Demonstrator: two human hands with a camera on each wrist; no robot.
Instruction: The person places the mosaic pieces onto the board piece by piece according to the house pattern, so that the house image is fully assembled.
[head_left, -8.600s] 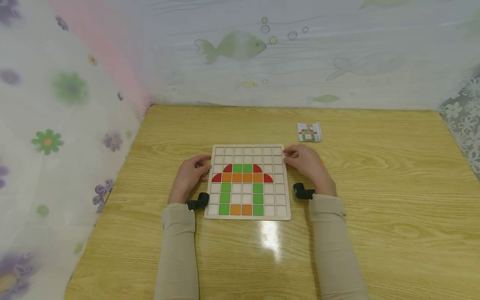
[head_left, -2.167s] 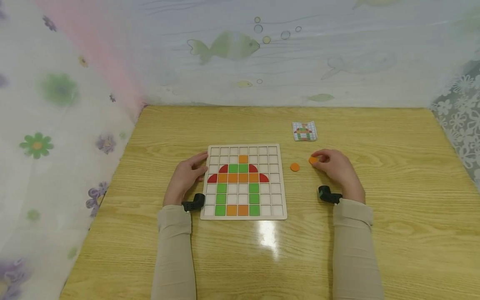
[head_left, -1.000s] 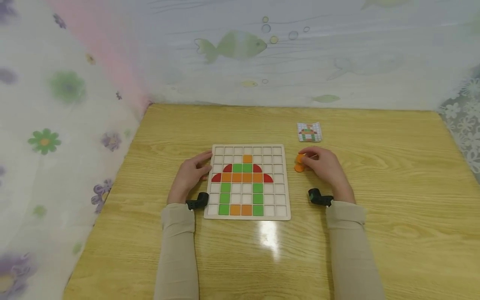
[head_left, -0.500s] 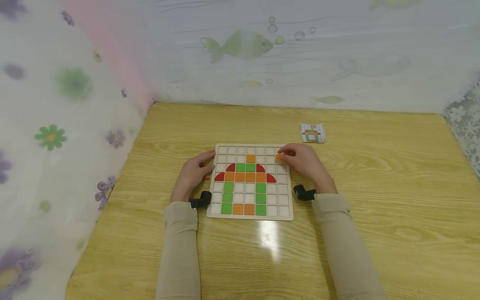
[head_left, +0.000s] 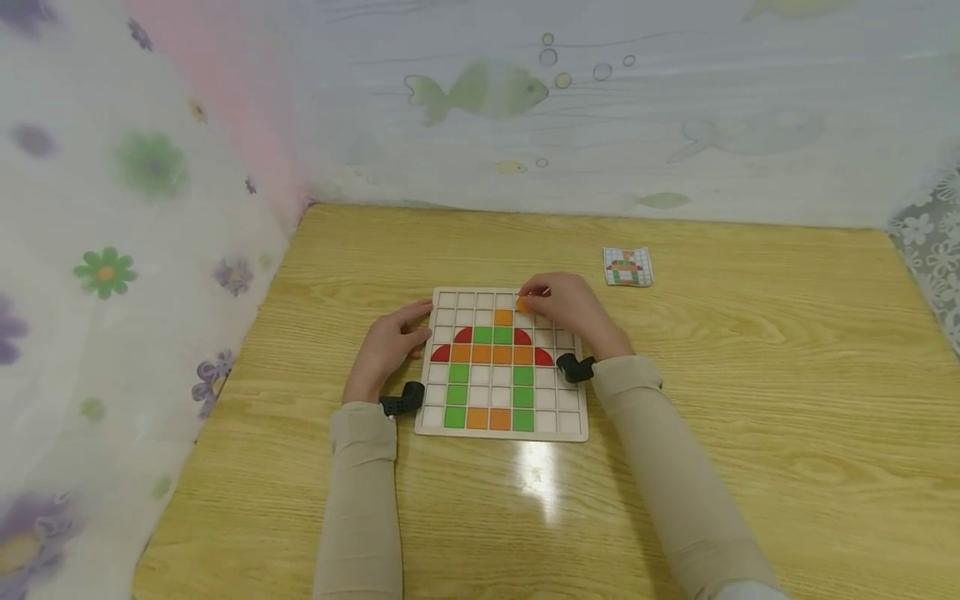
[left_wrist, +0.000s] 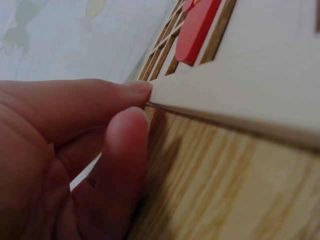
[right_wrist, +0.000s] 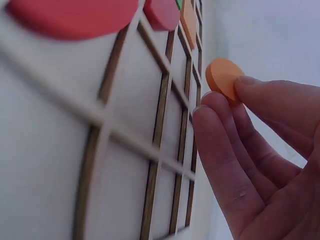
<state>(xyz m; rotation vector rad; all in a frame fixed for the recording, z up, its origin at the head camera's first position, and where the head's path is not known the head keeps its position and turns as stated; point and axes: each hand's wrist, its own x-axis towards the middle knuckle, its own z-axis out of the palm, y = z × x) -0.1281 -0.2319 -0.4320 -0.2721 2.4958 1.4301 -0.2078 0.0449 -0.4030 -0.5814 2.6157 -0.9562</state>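
Observation:
In the head view a pale wooden grid board [head_left: 587, 421] lies on the table, several green, orange and red pieces set in it. My left hand [head_left: 384, 346] is at its left edge. The left wrist view shows the index fingertip [left_wrist: 140, 87] touching the board's side, with the thumb [left_wrist: 127, 150] just below. My right hand [head_left: 570, 307] is over the board's upper part, pinching an orange disc [right_wrist: 223, 79] between thumb and fingers. The disc is above the cells, right of a single orange square [head_left: 503, 317]. Right hand and forearm hide the board's upper right cells.
A small printed card [head_left: 627, 267] with a coloured grid picture lies behind the board, to the right. The wooden table [head_left: 750, 375] meets a patterned wall covering [head_left: 480, 150] at the back and left. A black wrist camera [head_left: 576, 367] overhangs the board's right edge.
An orange square has appeared in the second row. My right hand has carried an orange disc leftward from the table over the board. A second disc is out of sight. My left hand stays put.

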